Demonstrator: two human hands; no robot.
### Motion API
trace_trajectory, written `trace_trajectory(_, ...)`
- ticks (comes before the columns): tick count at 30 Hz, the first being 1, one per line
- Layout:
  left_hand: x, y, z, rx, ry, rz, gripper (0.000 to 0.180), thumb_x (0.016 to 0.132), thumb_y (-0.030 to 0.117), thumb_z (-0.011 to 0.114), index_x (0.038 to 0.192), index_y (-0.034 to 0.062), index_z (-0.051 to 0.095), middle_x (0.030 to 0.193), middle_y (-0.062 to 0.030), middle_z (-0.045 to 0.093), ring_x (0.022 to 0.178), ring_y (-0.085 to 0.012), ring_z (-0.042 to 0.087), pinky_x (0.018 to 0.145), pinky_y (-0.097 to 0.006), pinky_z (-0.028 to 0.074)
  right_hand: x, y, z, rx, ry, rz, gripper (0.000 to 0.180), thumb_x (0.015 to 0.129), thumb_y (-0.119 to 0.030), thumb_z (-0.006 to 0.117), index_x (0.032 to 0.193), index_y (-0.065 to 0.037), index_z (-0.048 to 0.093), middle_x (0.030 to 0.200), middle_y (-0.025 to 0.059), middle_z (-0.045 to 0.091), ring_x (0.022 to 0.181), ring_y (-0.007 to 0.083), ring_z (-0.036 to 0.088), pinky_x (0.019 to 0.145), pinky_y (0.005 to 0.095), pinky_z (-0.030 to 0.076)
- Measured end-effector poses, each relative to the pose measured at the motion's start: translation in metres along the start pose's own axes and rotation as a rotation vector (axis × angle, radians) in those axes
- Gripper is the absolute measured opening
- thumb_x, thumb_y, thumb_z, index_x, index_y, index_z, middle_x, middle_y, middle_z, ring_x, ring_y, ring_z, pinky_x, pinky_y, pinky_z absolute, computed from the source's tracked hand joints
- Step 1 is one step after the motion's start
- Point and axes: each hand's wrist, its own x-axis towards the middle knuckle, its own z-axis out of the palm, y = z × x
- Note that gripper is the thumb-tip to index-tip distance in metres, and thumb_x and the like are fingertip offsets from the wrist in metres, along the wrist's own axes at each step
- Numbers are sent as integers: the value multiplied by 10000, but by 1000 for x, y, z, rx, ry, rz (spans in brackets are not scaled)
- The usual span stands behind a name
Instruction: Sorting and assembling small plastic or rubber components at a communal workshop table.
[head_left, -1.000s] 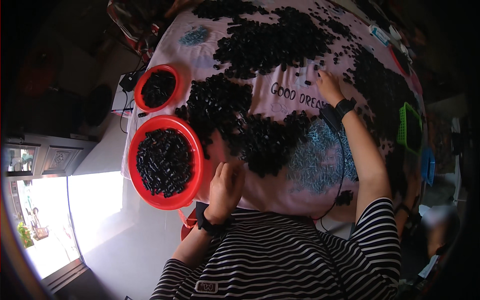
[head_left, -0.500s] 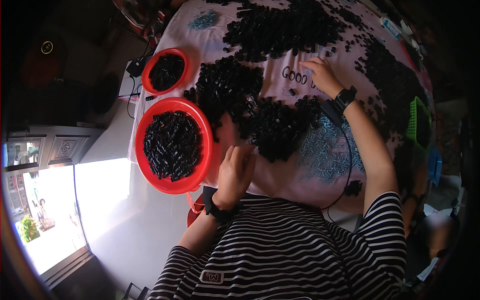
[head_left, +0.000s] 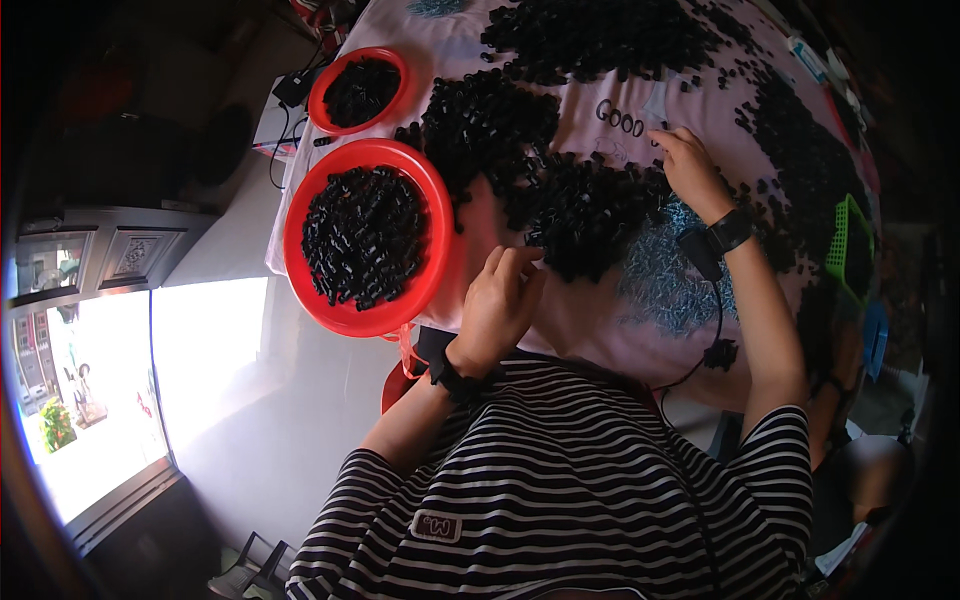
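Only one view here, the head cam looking straight down over a striped shirt [head_left: 560,490] at a table covered in a pinkish cloth [head_left: 590,320].

Left hand [head_left: 497,305]: forearm comes up from the lower middle with a dark wristband, wrist bent a bit, hand sitting on the near part of the cloth just right of the big red bowl [head_left: 440,215]. Fingers are curled and bunched together, tips up against the near edge of the heap of small black parts [head_left: 580,215]. Looks like it might be pinching one, but honestly I can't tell, the pieces are too tiny and the fingers cover it.

Right hand [head_left: 688,170]: that arm is stretched out much further, elbow near the right side, a black wrist device [head_left: 722,235] strapped on with a cable hanging off it. The hand lies palm down at the far right edge of the same heap, fingers loosely together and pointing left and away, tips touching the black parts. Can't tell if it's holding anything either.

The big red bowl is full of the same black parts and hangs over the left edge of the table. A smaller red bowl [head_left: 325,85] sits further away on the left, also loaded. More black parts [head_left: 590,35] are spread across the far side, and there's a green basket [head_left: 848,240] off to the right.
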Motion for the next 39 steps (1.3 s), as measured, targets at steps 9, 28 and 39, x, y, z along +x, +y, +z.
trace_trajectory(9, -12, -8, -5, 3, 4, -8, 295, 891, 60, 673, 1181, 25, 632, 924, -120, 621, 787, -254, 635, 713, -359, 527, 12, -20, 12, 135, -30, 76, 364, 893, 48, 512, 1209, -41, 669, 1110, 177, 646, 991, 365, 650, 883, 430, 528)
trace_trajectory(28, 5, -8, -8, 14, 5, 37, 259, 927, 97, 640, 1167, 19, 583, 988, -176, 619, 867, -352, 661, 751, -427, 543, -22, -109, 44, 183, 18, -78, 356, 1019, -233, 573, 1304, -30, 639, 1250, 163, 653, 1142, 345, 579, 1023, 433, 437)
trace_trajectory(39, -19, -17, -12, -3, 8, -27, 291, 903, 111, 664, 1175, 20, 612, 988, -142, 607, 827, -296, 617, 743, -392, 510, -48, -144, 19, 194, 21, -192, 358, 969, -128, 609, 1308, -15, 627, 1246, 161, 631, 1111, 350, 588, 1007, 441, 447)
